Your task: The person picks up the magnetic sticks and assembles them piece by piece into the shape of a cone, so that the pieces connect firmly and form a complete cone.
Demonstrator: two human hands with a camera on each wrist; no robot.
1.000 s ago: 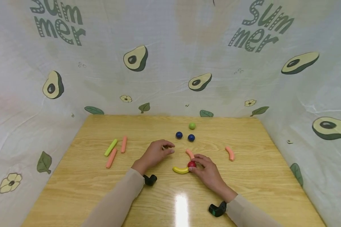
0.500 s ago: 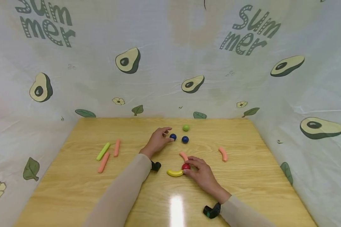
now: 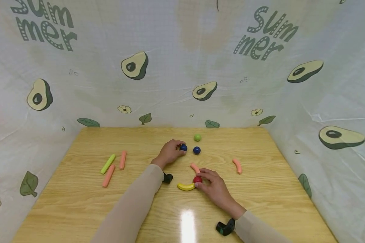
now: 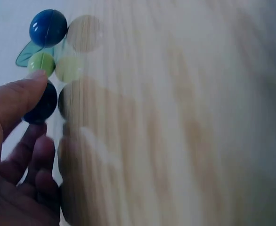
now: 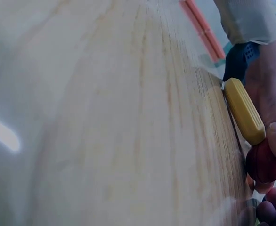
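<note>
In the head view my left hand pinches a dark blue ball between thumb and fingers; the left wrist view shows the same grip on the blue ball. My right hand holds a red ball on the table between thumb and fingertips. A curved yellow stick meets the red ball on its left side. A curved salmon stick runs up from the ball, its near end partly behind my right fingers. In the right wrist view the yellow stick touches the red ball.
A second blue ball and a green ball sit right of my left hand. Another curved salmon stick lies at right. At left lie a straight yellow-green stick and two salmon sticks. A printed cloth surrounds the wooden table.
My left hand has reached away from me to the nearer-left blue ball and taken hold of it. The right hand keeps its hold on the red ball. The head view has shifted slightly.
</note>
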